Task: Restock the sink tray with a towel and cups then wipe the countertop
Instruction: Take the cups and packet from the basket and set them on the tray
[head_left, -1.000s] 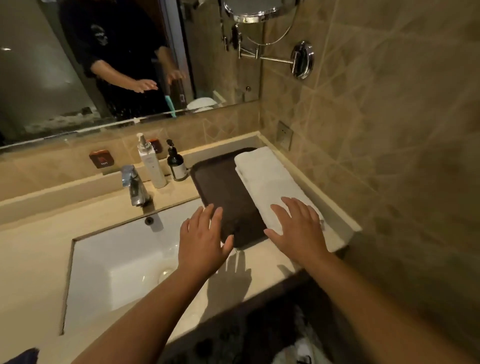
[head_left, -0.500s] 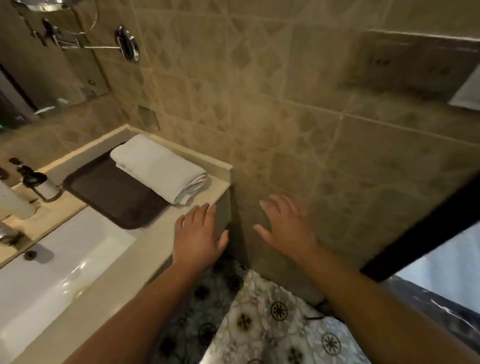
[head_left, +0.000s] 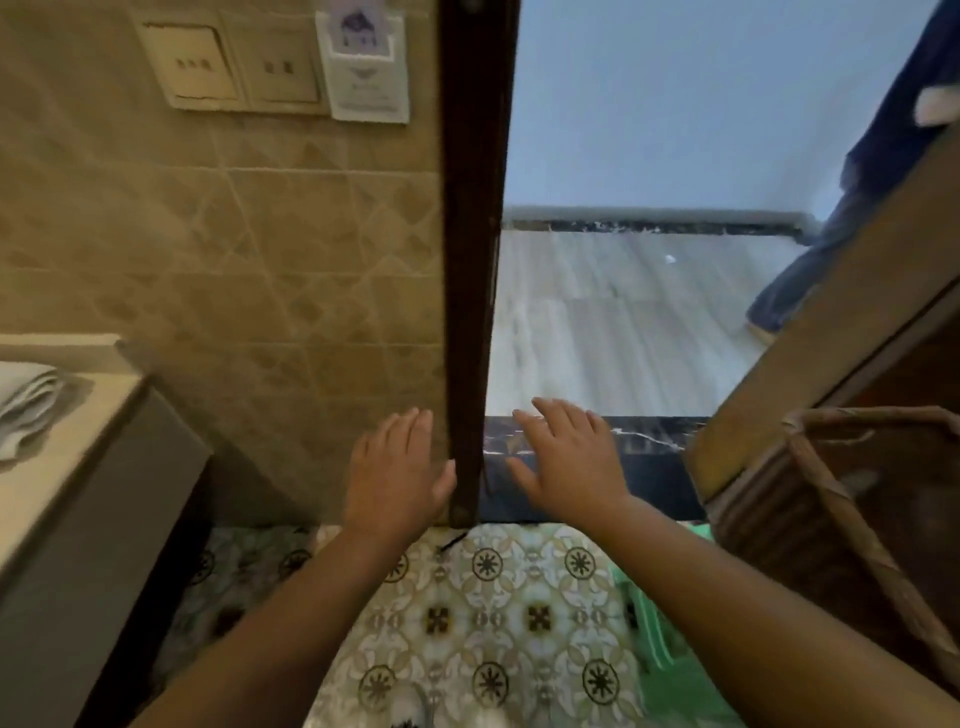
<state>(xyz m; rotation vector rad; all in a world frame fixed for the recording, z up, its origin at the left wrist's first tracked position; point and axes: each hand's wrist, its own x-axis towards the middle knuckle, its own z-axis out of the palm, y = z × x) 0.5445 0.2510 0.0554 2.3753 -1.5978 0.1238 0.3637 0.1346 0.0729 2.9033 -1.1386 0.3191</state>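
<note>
The folded white towel (head_left: 23, 405) shows only as an end at the far left edge, lying on the beige countertop (head_left: 57, 467). The tray and the sink are out of view. No cups are visible. My left hand (head_left: 397, 475) is held out flat in front of the tiled wall, fingers apart, holding nothing. My right hand (head_left: 563, 460) is spread beside it, over the dark marble threshold (head_left: 644, 452), also empty. Both hands are well to the right of the countertop.
A dark wooden door frame (head_left: 470, 260) runs upright between my hands. Beyond it lies a pale floor (head_left: 613, 322) with a person's trouser leg (head_left: 810, 260) at right. A woven basket (head_left: 857, 499) stands at right, something green (head_left: 660, 623) beside it. Wall switches (head_left: 234, 67) are above.
My view has swung right, from the sink and tray to the doorway. Both hands left the towel and counter and now hover empty before the door frame.
</note>
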